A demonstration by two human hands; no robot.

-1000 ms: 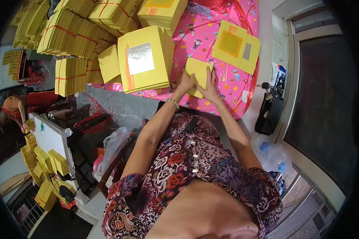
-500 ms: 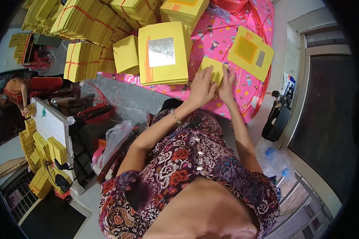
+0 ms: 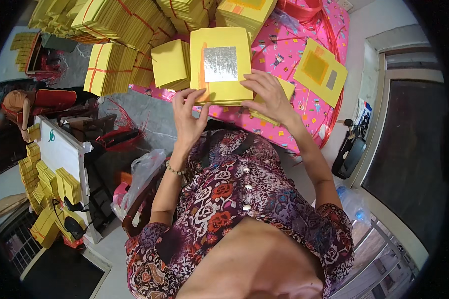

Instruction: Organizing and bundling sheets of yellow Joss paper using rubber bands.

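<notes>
A stack of yellow joss paper (image 3: 226,90), its top sheet bearing a silver foil rectangle and an orange stripe, lies on the pink table. My left hand (image 3: 188,115) is at its near left corner, fingertips on top and thumb by the front edge. Around the near right corner, my right hand (image 3: 273,97) has its fingers on the top sheet and its thumb low at the front edge. Partly hidden behind that hand is a smaller yellow paper pile (image 3: 287,87). Farther right lies a yellow sheet (image 3: 320,70) with an orange square and a grey rectangle.
Tied yellow paper bundles (image 3: 115,30) crowd the table's far left, with a loose pile (image 3: 169,62) beside my stack. Red plastic ties (image 3: 304,14) lie at the back of the pink tablecloth (image 3: 274,50). At left, a person (image 3: 22,107) works by a white table (image 3: 62,144).
Both hands have left the small pile and moved left to the foil-topped stack's near corners, spreading apart. My view has shifted slightly, so the table appears farther right.
</notes>
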